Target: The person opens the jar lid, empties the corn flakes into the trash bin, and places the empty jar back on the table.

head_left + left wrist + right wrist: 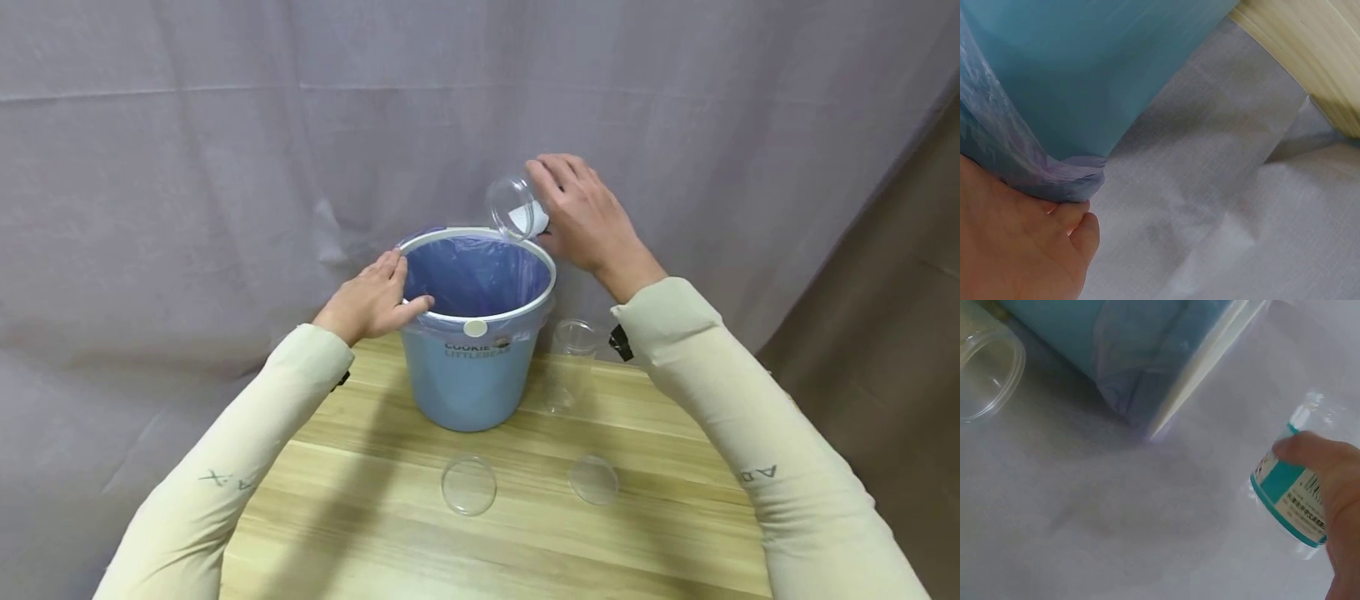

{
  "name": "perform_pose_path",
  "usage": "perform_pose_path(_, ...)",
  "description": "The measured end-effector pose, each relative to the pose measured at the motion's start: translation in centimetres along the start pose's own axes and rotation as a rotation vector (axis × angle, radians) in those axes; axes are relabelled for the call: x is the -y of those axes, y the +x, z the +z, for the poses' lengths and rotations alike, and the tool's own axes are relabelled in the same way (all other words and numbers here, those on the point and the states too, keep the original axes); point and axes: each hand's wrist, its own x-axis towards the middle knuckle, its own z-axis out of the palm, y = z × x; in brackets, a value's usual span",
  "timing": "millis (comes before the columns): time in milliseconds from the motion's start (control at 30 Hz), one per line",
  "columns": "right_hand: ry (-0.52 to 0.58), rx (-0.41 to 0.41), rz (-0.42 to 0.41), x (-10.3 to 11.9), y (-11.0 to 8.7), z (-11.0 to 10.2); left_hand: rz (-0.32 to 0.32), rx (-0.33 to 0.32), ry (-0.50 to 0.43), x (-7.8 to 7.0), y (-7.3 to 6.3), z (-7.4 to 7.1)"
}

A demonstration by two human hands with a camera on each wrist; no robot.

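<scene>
A light-blue trash bin [468, 383] with a white rim stands on the wooden table, lined with a translucent purple bag [480, 271]. My left hand [371, 296] rests against the left of its rim, fingers fairly straight and thumb over the edge. In the left wrist view, that hand [1022, 237] touches the folded bag edge. My right hand [588, 212] grips a clear plastic jar [504, 200], tilted with its mouth towards the bin, above the right rear rim. The right wrist view shows the jar's teal-and-white label [1294, 494]; the jar's contents are unclear.
Another clear jar [573, 371] stands right of the bin. Two clear round lids [468, 485] lie on the wooden table [360, 533] in front. A grey curtain [225, 167] hangs behind, and a brown curtain [885, 333] is at the right.
</scene>
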Motion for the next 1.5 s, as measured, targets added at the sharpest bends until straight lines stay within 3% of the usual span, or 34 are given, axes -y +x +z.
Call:
perform_pose_path(167, 0.14, 0.012, 0.202, -1.3, -1.2, -0.8, 0.001, 0.001, -0.003, 0.1, 0.2, 0.1)
perform_pose_path(433, 0.303, -0.086, 0.45, -3.4, -3.7, -1.4, 0.004, -0.004, -0.006, -0.1, 0.4, 0.2)
perform_pose_path(600, 0.36, -0.036, 0.682, -4.5, -6.0, -2.0, 0.003, -0.001, -0.003, -0.1, 0.5, 0.1)
perform_pose_path(733, 0.381, -0.005, 0.805, -5.6, -8.2, -1.8, 0.001, -0.004, -0.002, -0.1, 0.6, 0.0)
perform_pose_path(900, 0.413, 0.026, 0.888, -6.8, -11.5, -0.9, 0.0, -0.005, -0.005, -0.1, 0.6, 0.0)
perform_pose_path(1133, 0.44, 0.067, 0.934, -7.6, -16.8, 1.5, -0.001, -0.003, -0.013, -0.1, 0.4, 0.1)
perform_pose_path(1500, 0.497, 0.179, 1.028, -6.0, -25.2, 6.8, 0.001, 0.003, -0.009, 0.1, -0.2, -0.1)
